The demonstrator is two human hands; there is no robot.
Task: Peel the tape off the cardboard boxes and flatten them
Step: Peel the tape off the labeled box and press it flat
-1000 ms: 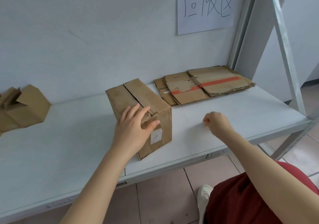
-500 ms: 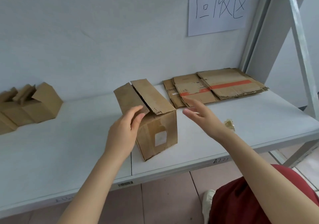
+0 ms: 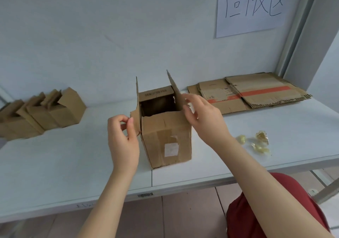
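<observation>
**Opening the top flaps of the centre box**

At the far left of the frame, the spare boxes (image 3: 45,113) are sitting unflattened on the shelf (image 3: 73,164), well apart from the hands.

Moving right, I am watching the left hand (image 3: 124,142) pinching the near edge of the left flap (image 3: 136,113) between thumb and fingers, just beside the box's left wall.

The box (image 3: 165,136) is standing upright at centre frame, near the shelf's front edge. Its mouth is facing up, and its long axis is running away from me toward the wall. Both long flaps are standing nearly vertical.

The right hand (image 3: 203,116) is holding the right flap (image 3: 176,92), with its fingers curled narrowly at the near end.

Further right, bits of tape (image 3: 260,142) are lying crumpled on the shelf. Flat cardboard (image 3: 256,92) is stacked at the upper right, under a sign (image 3: 253,4).

The box is lying directly between the hands, each hand equally near its own flap. I am judging that both flaps need pulling outward, away from each other, across the short axis. The bottom seam is hidden, so I cannot tell whether tape is waiting there before the box can be flattened.
</observation>
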